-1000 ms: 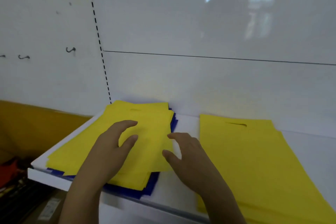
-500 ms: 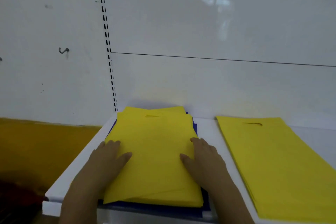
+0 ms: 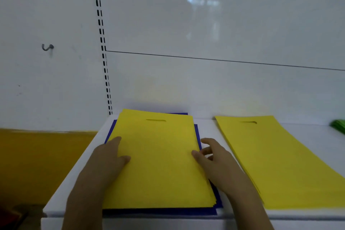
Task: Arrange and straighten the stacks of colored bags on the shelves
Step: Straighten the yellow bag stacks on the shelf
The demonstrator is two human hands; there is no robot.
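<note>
A stack of yellow bags (image 3: 160,158) lies on the white shelf (image 3: 207,130), on top of blue bags (image 3: 160,211) whose edges show along its sides and front. My left hand (image 3: 106,162) rests flat against the stack's left edge, thumb on top. At the stack's right edge my right hand (image 3: 214,160) touches with loosely spread fingers, the thumb on the yellow top bag. A second stack of yellow bags (image 3: 276,162) lies to the right, apart from both hands.
The white back wall (image 3: 205,84) rises right behind the stacks, with a slotted upright (image 3: 104,61) at the left. A green thing (image 3: 338,126) shows at the far right edge. A yellow panel (image 3: 37,162) lies left of and below the shelf.
The left stack has turned from skewed to nearly square with the shelf. Both hands have slid outward from its top to its two side edges.
</note>
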